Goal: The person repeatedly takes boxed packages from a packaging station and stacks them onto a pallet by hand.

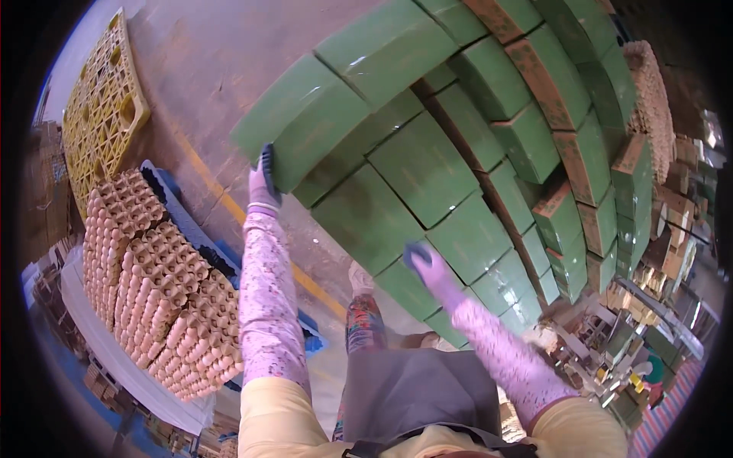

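My left hand point(265, 180), in a purple glove with dark fingertips, reaches out to the near left corner of a green carton point(301, 122) on top of the stack. Its fingers are stretched flat along the carton's end. My right hand point(431, 271), gloved the same way, is in front of the stack's near face, next to a lower green carton point(467, 238). Motion blurs its fingers, and whether it touches the carton I cannot tell. The stack has several layers of glossy green cartons, some showing brown cardboard sides.
On the left, egg trays point(164, 282) full of eggs stand in tall piles beside a blue pallet point(187, 221). A yellow plastic pallet point(107, 107) stands behind them. A yellow line point(221, 195) crosses the concrete floor. More trays point(649, 107) and cartons are at the right.
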